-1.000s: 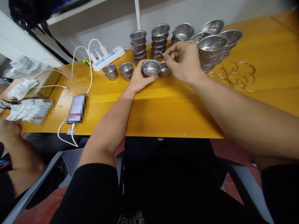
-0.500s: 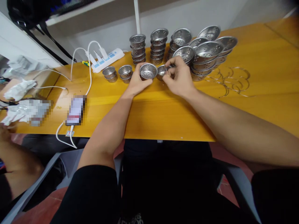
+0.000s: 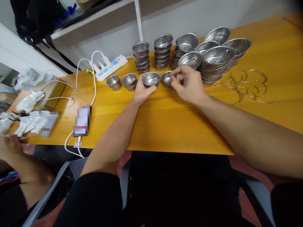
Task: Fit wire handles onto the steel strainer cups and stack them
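My left hand [image 3: 142,90] curls around a small perforated steel cup [image 3: 151,78] that rests on the yellow table [image 3: 170,119]. My right hand [image 3: 188,84] is closed just right of it, its fingertips pinched at the rim of a second small steel cup [image 3: 166,78]. What the fingertips pinch is too small to make out. Both cups stand upright, side by side and close together.
Stacks of small perforated cups [image 3: 141,56] and wider perforated bowls [image 3: 216,58] line the table's back. Wire rings [image 3: 251,86] lie at the right. Two more small cups [image 3: 129,80], a power strip [image 3: 107,64], a phone [image 3: 82,120] and another person's hand [image 3: 9,146] are at the left.
My right hand has come down from above the cups to the second small cup's rim. My left hand keeps its hold on the first cup. The view shifted slightly.
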